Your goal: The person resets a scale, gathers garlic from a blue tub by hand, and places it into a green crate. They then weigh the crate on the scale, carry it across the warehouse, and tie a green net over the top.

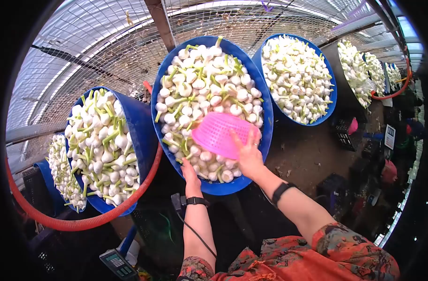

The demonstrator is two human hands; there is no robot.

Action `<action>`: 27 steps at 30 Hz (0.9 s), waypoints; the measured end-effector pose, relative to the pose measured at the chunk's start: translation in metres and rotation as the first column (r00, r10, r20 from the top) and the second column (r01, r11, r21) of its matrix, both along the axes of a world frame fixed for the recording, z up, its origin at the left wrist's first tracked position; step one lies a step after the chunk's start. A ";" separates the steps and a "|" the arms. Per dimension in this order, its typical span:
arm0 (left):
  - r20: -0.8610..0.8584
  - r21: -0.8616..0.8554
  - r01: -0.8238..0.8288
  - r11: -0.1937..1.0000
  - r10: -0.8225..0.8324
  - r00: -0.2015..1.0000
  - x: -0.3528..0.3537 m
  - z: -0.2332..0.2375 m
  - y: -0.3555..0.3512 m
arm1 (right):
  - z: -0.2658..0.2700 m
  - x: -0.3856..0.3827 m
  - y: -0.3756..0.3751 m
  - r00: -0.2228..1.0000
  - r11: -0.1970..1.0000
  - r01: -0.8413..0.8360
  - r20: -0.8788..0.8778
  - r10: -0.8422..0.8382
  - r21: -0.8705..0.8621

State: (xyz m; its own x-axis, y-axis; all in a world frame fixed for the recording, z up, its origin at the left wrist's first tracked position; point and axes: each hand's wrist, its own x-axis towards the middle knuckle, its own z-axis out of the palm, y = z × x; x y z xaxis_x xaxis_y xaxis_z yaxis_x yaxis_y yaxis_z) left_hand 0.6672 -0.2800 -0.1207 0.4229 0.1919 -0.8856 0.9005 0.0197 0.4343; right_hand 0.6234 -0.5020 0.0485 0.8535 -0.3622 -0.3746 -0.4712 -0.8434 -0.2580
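A blue tub (268, 100) full of garlic bulbs (195, 77) with short green stems stands in front of me. Over the bulbs is a pink plastic basket (218, 133) with small holes, tilted with its outside toward me. My right hand (247, 157) grips this basket, fingers spread across its right side; part of the grip is hidden. At the tub's near left edge, my left hand (190, 174) rests against the bulbs with its fingers stretched out. It holds nothing that I can see.
More tubs of garlic flank this one: a blue tub (134, 122) on the left, another blue tub (333, 84) on the right. A red hose (82, 224) curves around the left side. Low down are a digital scale (116, 263) and a dark crate (345, 133). Wire mesh (101, 42) runs behind.
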 end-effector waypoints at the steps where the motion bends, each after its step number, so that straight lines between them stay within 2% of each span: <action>1: -0.008 -0.011 0.008 1.000 -0.008 1.000 0.001 0.006 -0.006 | -0.011 0.016 0.006 1.000 0.999 -0.009 -0.016 0.008 -0.035; 3: -0.011 0.075 -0.116 0.990 0.117 0.993 0.005 0.022 -0.023 | -0.026 0.051 0.011 0.997 0.999 0.014 -0.072 -0.016 -0.029; 5: -0.006 0.009 -0.100 0.995 0.100 0.995 0.004 0.012 -0.022 | -0.041 0.078 0.007 0.996 0.999 0.038 -0.082 -0.038 0.006; 7: 0.092 -0.003 -0.148 0.989 0.148 0.985 0.008 0.008 -0.025 | -0.051 0.084 0.007 0.997 0.998 0.049 -0.067 -0.047 0.039; 8: 0.118 -0.072 -0.205 0.976 0.212 0.970 0.011 -0.003 -0.026 | -0.053 0.086 0.009 0.994 0.998 0.042 -0.098 -0.038 0.040; 9: 0.210 -0.094 -0.190 0.977 0.206 0.956 0.011 -0.028 -0.022 | -0.055 0.087 0.007 0.992 0.999 0.033 -0.127 -0.028 0.038; 11: 0.149 -0.219 -0.301 0.928 0.337 0.930 0.015 -0.057 -0.025 | -0.061 0.078 0.003 0.991 0.999 0.027 -0.132 -0.021 0.046; 12: 0.091 -0.218 -0.412 0.885 0.439 0.894 0.020 -0.033 -0.047 | -0.075 0.070 0.001 0.996 1.000 0.002 -0.085 0.000 0.021; 13: 0.089 -0.218 -0.413 0.884 0.439 0.894 0.015 -0.046 -0.060 | -0.079 0.065 -0.001 0.999 1.000 -0.023 -0.041 0.023 0.000; 15: 0.064 -0.366 -0.248 0.897 0.290 0.955 0.004 -0.064 -0.080 | -0.084 0.057 -0.007 1.000 0.999 -0.017 -0.019 0.018 0.037; 17: 0.039 -0.391 -0.257 0.884 0.295 0.955 0.003 -0.025 -0.089 | -0.085 0.053 -0.011 0.999 0.996 -0.040 0.026 0.038 0.080; 18: 0.210 -0.329 -0.086 0.940 0.161 0.964 0.000 -0.016 -0.081 | -0.073 0.054 -0.020 0.995 0.990 -0.050 -0.084 0.062 0.135; 19: 0.372 -0.245 0.076 0.966 0.021 0.928 0.002 -0.002 -0.079 | -0.069 0.050 -0.026 0.995 0.989 -0.042 -0.078 0.054 0.144; 20: 0.461 -0.024 -0.007 1.000 0.017 0.887 -0.008 0.019 -0.074 | -0.064 0.049 -0.034 0.992 0.985 -0.101 -0.067 0.111 0.137; 21: 0.370 0.049 -0.122 0.991 0.095 0.924 -0.018 0.039 -0.064 | -0.060 0.048 -0.040 0.984 0.979 -0.159 -0.059 0.168 0.128; 23: 0.118 -0.183 -0.358 0.916 0.382 0.917 -0.046 0.047 -0.049 | -0.045 0.059 -0.046 0.975 0.970 -0.171 -0.112 0.191 0.172; 24: 0.112 -0.175 -0.359 0.917 0.381 0.918 -0.050 0.035 -0.048 | -0.036 0.066 -0.048 0.961 0.957 -0.168 -0.178 0.213 0.236; 26: -0.289 -0.317 -0.551 0.772 0.475 0.832 -0.065 0.001 -0.047 | -0.027 0.078 -0.050 0.920 0.935 -0.176 -0.285 0.268 0.309; 27: -0.299 -0.312 -0.557 0.770 0.477 0.827 -0.066 -0.006 -0.050 | -0.048 0.081 -0.047 0.916 0.935 -0.176 -0.296 0.271 0.309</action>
State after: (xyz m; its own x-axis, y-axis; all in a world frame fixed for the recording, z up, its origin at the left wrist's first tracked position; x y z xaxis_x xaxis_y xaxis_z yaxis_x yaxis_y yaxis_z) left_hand 0.6012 -0.3304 -0.1262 0.1707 -0.0262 -0.9850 0.7687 0.6289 0.1165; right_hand 0.7047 -0.5489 0.0009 0.7110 -0.0211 -0.7029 -0.3759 -0.8561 -0.3546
